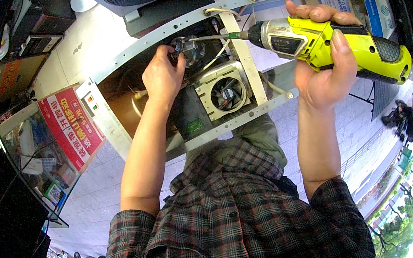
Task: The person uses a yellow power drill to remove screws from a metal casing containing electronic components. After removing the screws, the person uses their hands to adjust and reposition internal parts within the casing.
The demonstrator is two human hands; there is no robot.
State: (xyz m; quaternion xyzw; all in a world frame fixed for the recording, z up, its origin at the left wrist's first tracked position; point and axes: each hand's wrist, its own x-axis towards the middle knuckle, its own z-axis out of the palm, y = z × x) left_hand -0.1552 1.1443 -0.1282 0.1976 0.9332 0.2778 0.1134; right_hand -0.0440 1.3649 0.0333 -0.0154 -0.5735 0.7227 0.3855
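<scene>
While the bright yellow-green drill [313,42] is held sideways in the right hand [322,83], its long thin bit [212,37] is pointed left, over the long metal frame [147,45]. The right grip is closed around the drill, with fingers bent over its top and the thumb laid along its hard side. By the bit's tip, a small shiny part [194,49], dark and partly see-through, is met by the bent fingers of the left hand [161,78]; whether it is pinched by that grip cannot be told. The frame is made of flat strips dotted with round holes, and is crossed by a pale flat bar [243,58]. Beside the bar, a round fan [227,94] with dark blades is set in a square silver case.
</scene>
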